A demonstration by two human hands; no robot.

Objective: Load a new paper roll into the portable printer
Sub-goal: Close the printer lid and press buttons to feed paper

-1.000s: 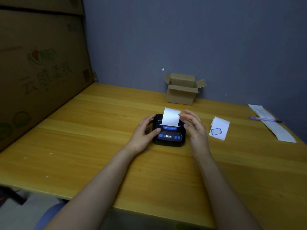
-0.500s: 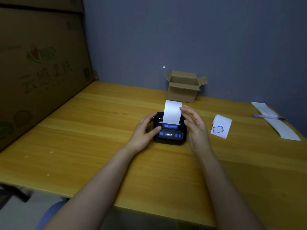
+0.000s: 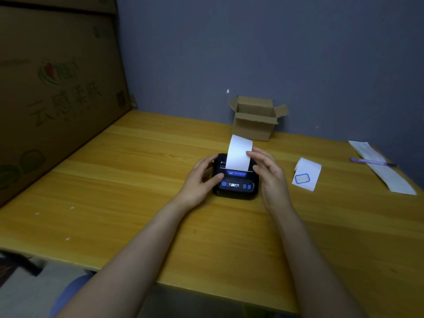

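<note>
A small black portable printer (image 3: 236,184) with lit blue buttons and a display sits in the middle of the wooden table (image 3: 137,203). A white paper strip (image 3: 238,152) stands up out of its top slot. My left hand (image 3: 199,177) grips the printer's left side, thumb on the left blue button. My right hand (image 3: 270,173) is beside the printer's right side, fingers apart, with fingertips at the strip's right edge; I cannot tell whether they pinch it.
An open small cardboard box (image 3: 254,120) stands behind the printer against the wall. A paper piece with a blue-outlined label (image 3: 306,176) lies to the right. Farther right a purple pen (image 3: 371,162) rests on a long paper strip (image 3: 380,167). A large cardboard sheet (image 3: 57,88) walls the left side.
The white strip has come farther out of the printer and stands taller. My right hand's fingers have stayed at its right edge; my left hand has kept its hold.
</note>
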